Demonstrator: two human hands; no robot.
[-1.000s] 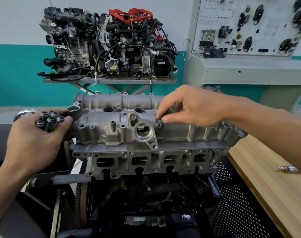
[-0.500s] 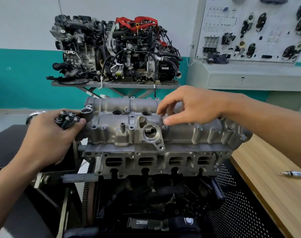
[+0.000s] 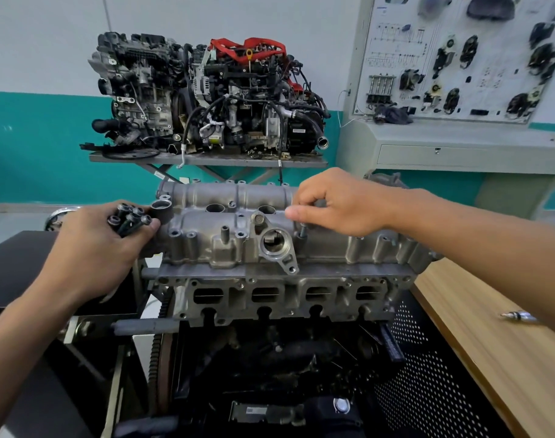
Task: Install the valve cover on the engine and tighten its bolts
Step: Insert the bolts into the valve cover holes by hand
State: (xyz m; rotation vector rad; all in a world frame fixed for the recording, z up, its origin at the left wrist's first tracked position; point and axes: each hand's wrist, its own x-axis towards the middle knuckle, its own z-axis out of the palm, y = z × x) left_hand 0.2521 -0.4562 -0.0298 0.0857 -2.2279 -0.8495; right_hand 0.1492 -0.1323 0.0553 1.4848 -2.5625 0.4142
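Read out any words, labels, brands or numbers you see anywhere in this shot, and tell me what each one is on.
Nothing here can be read.
Display board: printed diagram with small captions, too small to read.
White sticker on the background engine: blurred.
Label low on the front of the near engine: blurred.
Valve cover: no markings visible.

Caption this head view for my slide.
Left hand grips spare bolts; right hand over a bolt standing in the valve cover.
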